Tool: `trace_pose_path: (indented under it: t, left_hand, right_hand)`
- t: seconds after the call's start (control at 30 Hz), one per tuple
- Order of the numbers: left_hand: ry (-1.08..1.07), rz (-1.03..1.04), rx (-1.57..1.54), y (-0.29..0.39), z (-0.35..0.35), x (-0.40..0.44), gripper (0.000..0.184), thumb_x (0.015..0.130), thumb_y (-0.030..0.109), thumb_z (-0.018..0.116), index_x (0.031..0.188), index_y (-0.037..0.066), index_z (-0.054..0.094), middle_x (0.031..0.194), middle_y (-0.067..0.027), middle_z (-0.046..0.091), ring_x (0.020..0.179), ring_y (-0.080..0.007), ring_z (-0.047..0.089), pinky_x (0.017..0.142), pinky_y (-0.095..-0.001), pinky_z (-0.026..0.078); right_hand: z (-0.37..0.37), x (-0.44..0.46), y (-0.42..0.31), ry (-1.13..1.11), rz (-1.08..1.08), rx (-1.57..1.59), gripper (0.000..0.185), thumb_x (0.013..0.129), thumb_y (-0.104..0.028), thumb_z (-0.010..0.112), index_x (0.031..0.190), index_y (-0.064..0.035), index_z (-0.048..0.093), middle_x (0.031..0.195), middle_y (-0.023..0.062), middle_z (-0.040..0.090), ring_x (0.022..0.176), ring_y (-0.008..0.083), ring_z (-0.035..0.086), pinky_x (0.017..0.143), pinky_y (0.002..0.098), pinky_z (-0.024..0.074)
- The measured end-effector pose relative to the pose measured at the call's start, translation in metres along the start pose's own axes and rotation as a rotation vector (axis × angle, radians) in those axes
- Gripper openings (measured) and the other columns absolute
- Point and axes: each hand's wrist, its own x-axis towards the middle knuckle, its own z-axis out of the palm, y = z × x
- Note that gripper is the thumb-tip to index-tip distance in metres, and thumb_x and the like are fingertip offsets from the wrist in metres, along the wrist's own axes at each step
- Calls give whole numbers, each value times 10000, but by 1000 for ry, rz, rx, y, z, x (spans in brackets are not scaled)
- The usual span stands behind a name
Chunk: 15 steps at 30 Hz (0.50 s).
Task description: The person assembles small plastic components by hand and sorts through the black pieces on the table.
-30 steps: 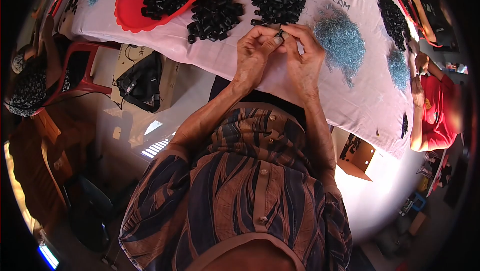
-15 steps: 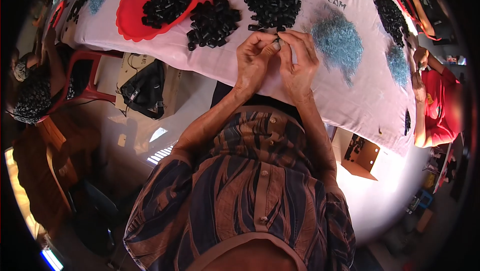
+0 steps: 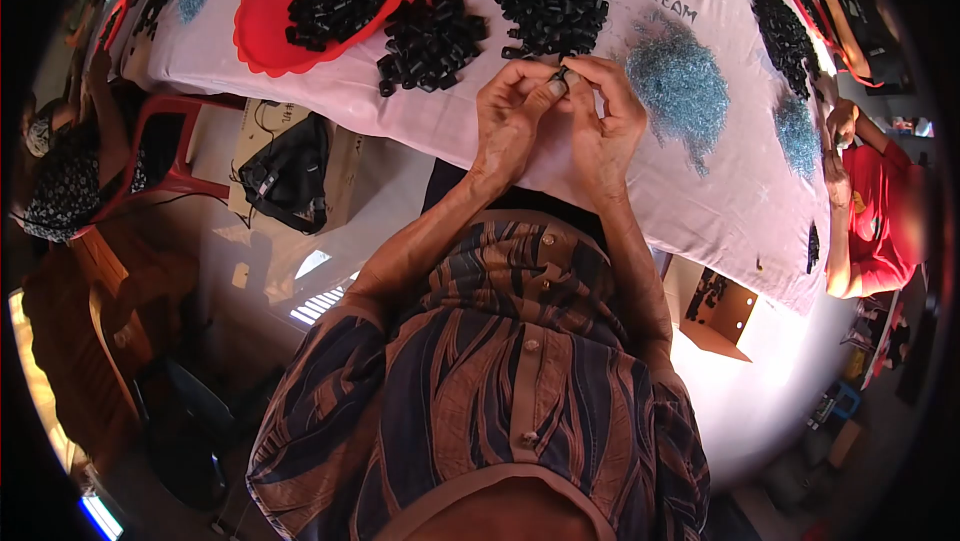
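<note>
My left hand (image 3: pixel 508 121) is closed, thumb and fingers pinching a small black plastic piece (image 3: pixel 561 73) over the near part of the table. Close against it, my right hand (image 3: pixel 610 121) is closed too, its fingertips meeting at the same piece; anything else between them is too small to make out. Just beyond the fingers spreads a large pile of short black cylindrical pieces (image 3: pixel 550 1). A smaller heap of them (image 3: pixel 430 46) lies to the left. On the right is a pile of tiny silvery-blue bits (image 3: pixel 680 91).
A red scalloped tray (image 3: pixel 262 26) holding black pieces stands at the upper left of the pink-covered table (image 3: pixel 740 211). A person in a red top (image 3: pixel 875 216) sits at the right edge, another at the left. Below are a red chair (image 3: pixel 150 141) and a cardboard box (image 3: pixel 725 326).
My right hand's fingers have shifted slightly apart from the left's, and more of the black piece shows between them. The view has moved a little.
</note>
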Motion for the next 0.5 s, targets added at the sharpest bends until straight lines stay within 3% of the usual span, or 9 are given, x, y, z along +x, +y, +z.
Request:
trace_pose_path:
  t: [0.07,0.17,0.5]
  left_hand:
    - [9,-1,-8,1,2,0,64,923,-28,601,986,-20,611,920,-75,685,784,-115,647,747,-216,523]
    - [20,4,7,1,1,0,60,925,-30,597,983,-19,610,912,-69,685,780,-110,643,744,-212,517]
    - [32,26,104,0,1,0,48,929,-29,592,976,-22,602,898,-72,688,791,-110,642,745,-214,510]
  right_hand:
    - [1,0,-5,-2,218,213,205,820,70,613,991,-23,679,961,130,661,873,256,650,770,316,516]
    - [1,-1,6,-17,65,98,204,822,65,612,994,-25,677,964,131,664,877,258,651,776,319,518]
    - [2,-3,11,-1,36,60,232,815,89,587,1002,-20,672,963,142,664,898,275,652,778,327,517]
